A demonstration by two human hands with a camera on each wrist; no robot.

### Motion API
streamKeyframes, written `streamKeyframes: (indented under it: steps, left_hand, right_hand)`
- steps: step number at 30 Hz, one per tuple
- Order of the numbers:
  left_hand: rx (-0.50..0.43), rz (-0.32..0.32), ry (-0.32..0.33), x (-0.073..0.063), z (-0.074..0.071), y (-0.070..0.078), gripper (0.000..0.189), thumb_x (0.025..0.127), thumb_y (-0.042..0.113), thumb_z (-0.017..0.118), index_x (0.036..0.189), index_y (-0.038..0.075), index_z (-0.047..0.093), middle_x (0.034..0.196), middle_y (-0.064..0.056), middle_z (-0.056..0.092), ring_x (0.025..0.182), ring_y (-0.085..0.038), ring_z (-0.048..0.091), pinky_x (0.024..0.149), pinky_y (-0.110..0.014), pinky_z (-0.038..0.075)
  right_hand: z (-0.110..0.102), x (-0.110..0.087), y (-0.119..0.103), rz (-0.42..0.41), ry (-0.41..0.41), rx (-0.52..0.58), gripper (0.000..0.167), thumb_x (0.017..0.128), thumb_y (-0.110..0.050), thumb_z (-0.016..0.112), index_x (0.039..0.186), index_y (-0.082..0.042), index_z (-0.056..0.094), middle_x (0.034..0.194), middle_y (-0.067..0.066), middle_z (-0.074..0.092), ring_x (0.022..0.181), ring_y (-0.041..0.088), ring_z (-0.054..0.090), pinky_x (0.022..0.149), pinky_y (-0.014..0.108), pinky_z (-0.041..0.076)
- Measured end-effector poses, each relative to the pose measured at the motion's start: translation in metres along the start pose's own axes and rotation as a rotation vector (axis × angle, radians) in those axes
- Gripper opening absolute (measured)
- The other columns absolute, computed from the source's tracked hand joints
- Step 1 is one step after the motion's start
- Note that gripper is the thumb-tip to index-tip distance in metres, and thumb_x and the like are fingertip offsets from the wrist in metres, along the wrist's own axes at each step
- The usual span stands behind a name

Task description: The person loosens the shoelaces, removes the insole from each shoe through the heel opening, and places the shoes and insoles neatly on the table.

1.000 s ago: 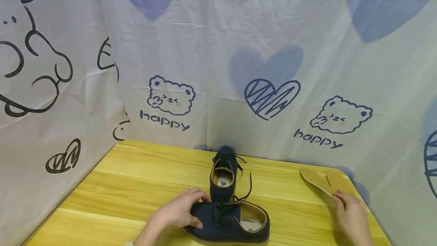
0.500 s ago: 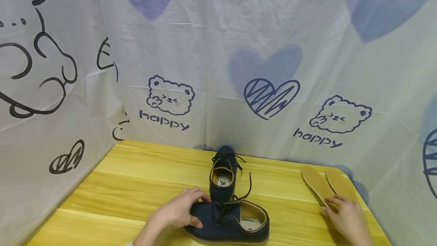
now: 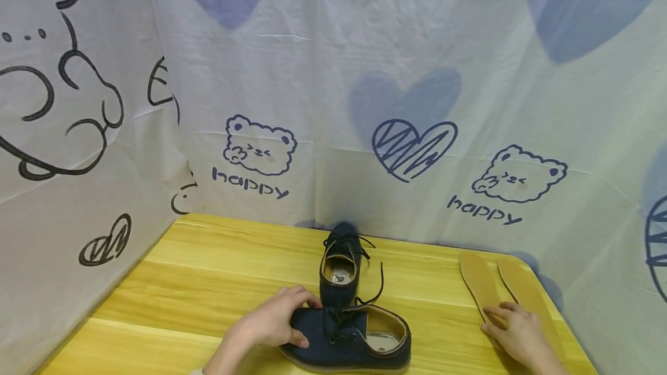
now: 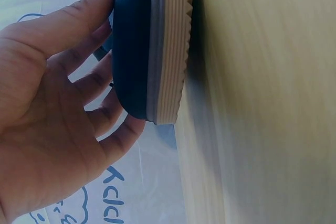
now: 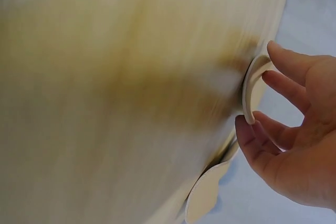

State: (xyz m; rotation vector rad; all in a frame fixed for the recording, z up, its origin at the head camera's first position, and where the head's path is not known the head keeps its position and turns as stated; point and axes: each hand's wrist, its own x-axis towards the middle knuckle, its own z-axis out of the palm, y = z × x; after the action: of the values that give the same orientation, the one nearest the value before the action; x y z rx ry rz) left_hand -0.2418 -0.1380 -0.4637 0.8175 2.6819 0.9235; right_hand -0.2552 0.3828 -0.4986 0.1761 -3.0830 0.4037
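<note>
A dark navy lace-up shoe [image 3: 339, 355] lies sideways near the table's front, its opening facing right. My left hand [image 3: 273, 320] grips its toe, thumb on the near side and fingers on the far side; the left wrist view shows the toe [image 4: 132, 45] and the ridged sole edge. Behind it stands the matching shoe [image 3: 333, 294], toe toward the wall. At the right, my right hand [image 3: 521, 334] holds a tan insole [image 3: 476, 276] by its near end. In the right wrist view, this insole [image 5: 247, 90] bends between thumb and fingers.
A second tan insole [image 3: 526, 288] lies just right of the held one, near the table's right edge. A white printed cloth [image 3: 333, 190] hangs behind the wooden table [image 3: 224, 259] and along its sides. Loose black laces [image 3: 381, 282] trail beside the shoes.
My right hand has moved left with the insole, which has gone from tilted to lying flatter, leaving more of the second insole in sight. My left hand and both shoes have stayed put.
</note>
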Motion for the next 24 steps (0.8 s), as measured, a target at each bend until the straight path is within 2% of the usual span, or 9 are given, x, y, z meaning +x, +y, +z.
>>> streamKeyframes:
  steps: [4, 10, 14, 17, 20, 24]
  left_hand:
    - [-0.001, -0.003, -0.001, 0.0, 0.0, 0.0, 0.058, 0.073, 0.02, 0.095, 0.124, 0.026, 0.068, 0.124, 0.004, 0.062, 0.112, -0.023, 0.054, 0.098, -0.049, 0.049]
    - [-0.002, 0.004, 0.001, 0.0, 0.0, 0.0, 0.058, 0.073, 0.02, 0.095, 0.124, 0.026, 0.068, 0.123, 0.004, 0.062, 0.111, -0.022, 0.053, 0.098, -0.048, 0.049]
    - [0.003, 0.007, 0.0, 0.0, 0.0, 0.0, 0.058, 0.073, 0.021, 0.095, 0.124, 0.026, 0.068, 0.123, 0.004, 0.062, 0.112, -0.022, 0.054, 0.099, -0.048, 0.049]
    - [0.003, 0.004, 0.0, 0.0, 0.0, 0.0, 0.058, 0.073, 0.02, 0.095, 0.124, 0.026, 0.068, 0.124, 0.004, 0.062, 0.113, -0.022, 0.054, 0.099, -0.048, 0.049]
    - [0.0, 0.002, 0.002, 0.0, 0.0, 0.0, 0.058, 0.073, 0.02, 0.095, 0.124, 0.026, 0.068, 0.124, 0.004, 0.062, 0.113, -0.022, 0.054, 0.099, -0.049, 0.049]
    - [0.001, 0.005, 0.003, 0.0, 0.001, 0.0, 0.058, 0.073, 0.02, 0.095, 0.124, 0.026, 0.068, 0.124, 0.004, 0.062, 0.113, -0.023, 0.054, 0.099, -0.048, 0.049]
  right_hand:
    - [0.001, 0.001, 0.0, 0.009, -0.032, 0.013, 0.054, 0.096, -0.04, 0.073, 0.13, 0.002, 0.069, 0.13, 0.042, 0.054, 0.12, 0.06, 0.052, 0.095, 0.07, 0.035]
    - [0.002, 0.002, 0.002, 0.004, -0.03, 0.013, 0.055, 0.097, -0.041, 0.072, 0.131, 0.002, 0.069, 0.13, 0.041, 0.055, 0.12, 0.059, 0.052, 0.095, 0.07, 0.036]
    - [0.0, 0.0, -0.003, 0.003, 0.056, 0.027, 0.054, 0.1, -0.04, 0.069, 0.13, 0.004, 0.069, 0.133, 0.039, 0.056, 0.121, 0.06, 0.052, 0.096, 0.071, 0.04]
    - [-0.001, -0.004, -0.014, 0.016, 0.18, 0.129, 0.05, 0.102, -0.037, 0.067, 0.131, 0.004, 0.068, 0.136, 0.035, 0.058, 0.121, 0.057, 0.055, 0.096, 0.067, 0.047]
    - [-0.003, -0.007, -0.032, 0.009, 0.288, 0.26, 0.044, 0.103, -0.033, 0.067, 0.132, 0.0, 0.069, 0.136, 0.027, 0.062, 0.117, 0.047, 0.062, 0.09, 0.051, 0.057]
    - [-0.003, -0.011, -0.058, -0.077, 0.364, 0.397, 0.035, 0.101, -0.025, 0.07, 0.132, -0.009, 0.071, 0.133, 0.014, 0.066, 0.114, 0.011, 0.062, 0.081, 0.029, 0.059]
